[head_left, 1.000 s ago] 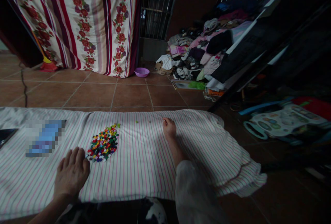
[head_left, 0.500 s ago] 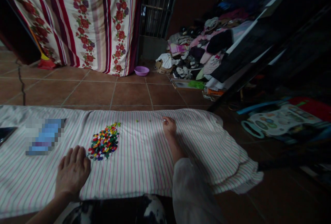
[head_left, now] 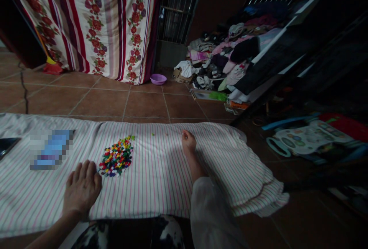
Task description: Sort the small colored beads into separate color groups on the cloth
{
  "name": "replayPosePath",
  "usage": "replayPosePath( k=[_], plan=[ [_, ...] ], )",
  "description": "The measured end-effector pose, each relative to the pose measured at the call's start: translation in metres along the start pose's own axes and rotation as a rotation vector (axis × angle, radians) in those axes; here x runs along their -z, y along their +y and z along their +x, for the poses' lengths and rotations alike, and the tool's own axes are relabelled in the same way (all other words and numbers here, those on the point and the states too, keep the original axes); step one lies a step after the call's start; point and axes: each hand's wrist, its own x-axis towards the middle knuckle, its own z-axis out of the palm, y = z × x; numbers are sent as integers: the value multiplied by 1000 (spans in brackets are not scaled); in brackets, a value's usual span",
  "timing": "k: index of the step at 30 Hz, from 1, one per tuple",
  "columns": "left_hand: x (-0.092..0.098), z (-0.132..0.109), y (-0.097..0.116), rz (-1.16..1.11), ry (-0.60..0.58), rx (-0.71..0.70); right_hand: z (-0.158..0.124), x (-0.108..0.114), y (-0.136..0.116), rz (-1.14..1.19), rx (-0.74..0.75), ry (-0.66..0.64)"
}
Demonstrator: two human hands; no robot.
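A heap of small coloured beads point(head_left: 117, 157) lies on a pink-and-green striped cloth point(head_left: 155, 176) spread over the floor. My left hand point(head_left: 82, 187) rests flat on the cloth with fingers stretched out, its fingertips just left of the heap. My right hand point(head_left: 188, 141), coming out of a pale sleeve, lies farther out on the cloth with fingers curled together. Whether anything is in them stays hidden. A few loose green beads point(head_left: 152, 134) lie to the left of my right hand.
A blurred blue item point(head_left: 51, 150) and a dark flat device point(head_left: 7, 144) lie on the cloth's left part. Beyond it are a brown tiled floor, a floral curtain point(head_left: 94, 23), a purple bowl point(head_left: 158, 79), a clothes pile point(head_left: 224, 57) and a toy board point(head_left: 307, 140).
The view has shifted slightly. My left hand has slid a little right towards the bead heap. My right hand stays in place, curled.
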Motion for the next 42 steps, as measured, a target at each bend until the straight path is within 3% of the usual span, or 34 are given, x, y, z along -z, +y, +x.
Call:
replayPosePath(
  k=[3, 7, 15, 26, 30, 34, 38, 42],
  plan=[
    [-1, 0, 0, 18, -2, -8, 0, 0, 0, 73, 32, 16],
    [-1, 1, 0, 29, -5, 0, -2, 2, -4, 56, 123, -78],
    [-2, 1, 0, 29, 11, 5, -4, 6, -16, -124, 81, -148],
    [-1, 3, 1, 18, -12, 30, 3, 8, -11, 7, 134, -17],
    [-1, 4, 1, -18, 3, 26, 9, 14, -14, 76, 69, 60],
    [-3, 4, 0, -44, 29, 15, 7, 24, -34, 84, -8, 71],
    [-2, 4, 0, -67, 46, 14, -13, 30, -74, 41, -39, -20],
    [0, 4, 1, -97, 53, 22, -58, 37, -122, 84, 138, -256]
  ],
)
